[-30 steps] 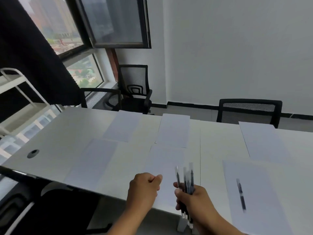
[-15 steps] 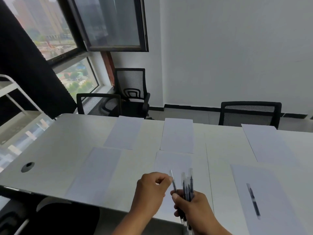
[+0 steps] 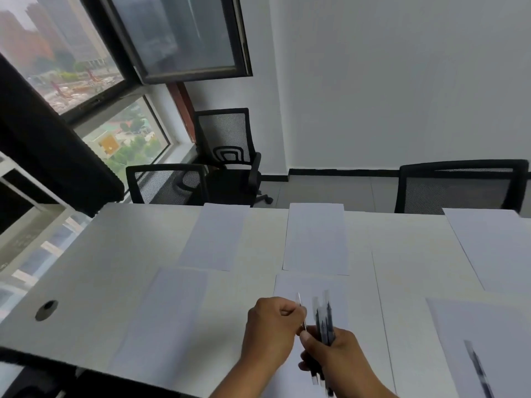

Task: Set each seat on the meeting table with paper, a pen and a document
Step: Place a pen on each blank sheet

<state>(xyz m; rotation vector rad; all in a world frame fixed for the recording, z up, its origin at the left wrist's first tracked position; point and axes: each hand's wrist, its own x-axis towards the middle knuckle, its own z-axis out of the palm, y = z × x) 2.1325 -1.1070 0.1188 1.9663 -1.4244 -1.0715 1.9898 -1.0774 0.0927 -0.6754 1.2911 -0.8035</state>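
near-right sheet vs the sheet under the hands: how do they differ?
The near-right sheet already has a pen lying on it; the sheet under the hands has none. The near-right sheet runs out of frame; the other is partly hidden by both hands. Both are plain white paper, flat on the table.

Single head-worn wide-angle view, looking forward and down across the white meeting table [image 3: 94, 271] from its near edge, toward the far wall [image 3: 402, 81] and the window [image 3: 71, 61] at left; both hands appear close below, bottom centre.
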